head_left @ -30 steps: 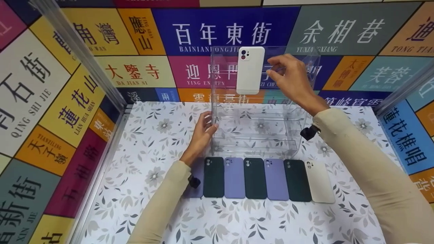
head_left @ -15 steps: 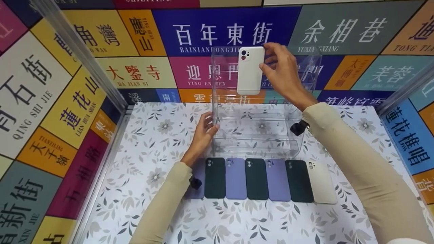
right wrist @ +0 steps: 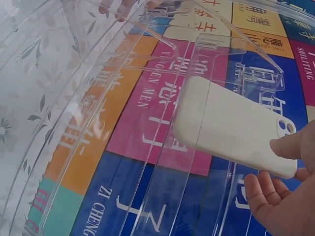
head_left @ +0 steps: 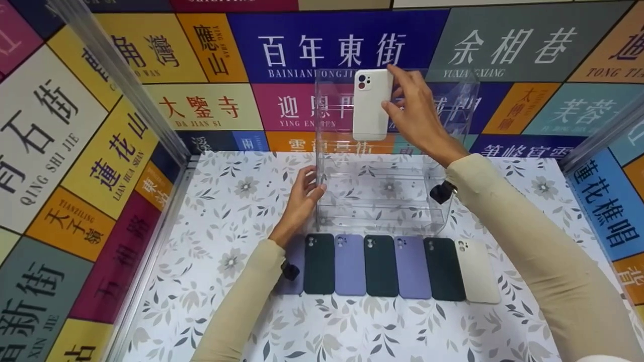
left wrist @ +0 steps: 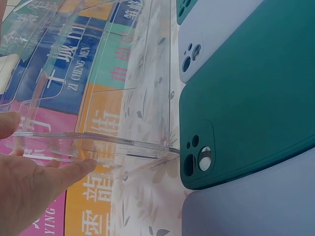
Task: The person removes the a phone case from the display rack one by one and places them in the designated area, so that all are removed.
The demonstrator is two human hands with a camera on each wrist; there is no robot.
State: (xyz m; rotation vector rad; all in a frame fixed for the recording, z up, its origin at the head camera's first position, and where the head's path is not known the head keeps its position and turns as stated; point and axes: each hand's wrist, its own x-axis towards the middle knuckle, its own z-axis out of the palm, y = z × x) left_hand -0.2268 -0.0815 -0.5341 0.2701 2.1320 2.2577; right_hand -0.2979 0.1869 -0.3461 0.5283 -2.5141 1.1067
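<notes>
A white phone case [head_left: 372, 108] leans upright in the top tier of a clear tiered display rack [head_left: 377, 218]. My right hand [head_left: 415, 108] is at the case's right edge. In the right wrist view, the thumb lies on the case's face near its camera holes, with a finger at the far edge, pinching it. My left hand [head_left: 301, 198] grips the rack's left side panel; in the left wrist view its fingers [left wrist: 74, 174] lie on either side of the panel edge.
In front of the rack lies a row of phone cases: dark green [head_left: 319, 264], purple [head_left: 350, 264] and one off-white [head_left: 478, 271] at the right end. The left forearm partly covers the leftmost purple case. Sign-printed walls [head_left: 347, 35] enclose the flower-patterned table [head_left: 211, 301].
My right hand has moved left from beside the white case onto its right edge, then its thumb slid slightly lower. The left hand keeps its place on the rack.
</notes>
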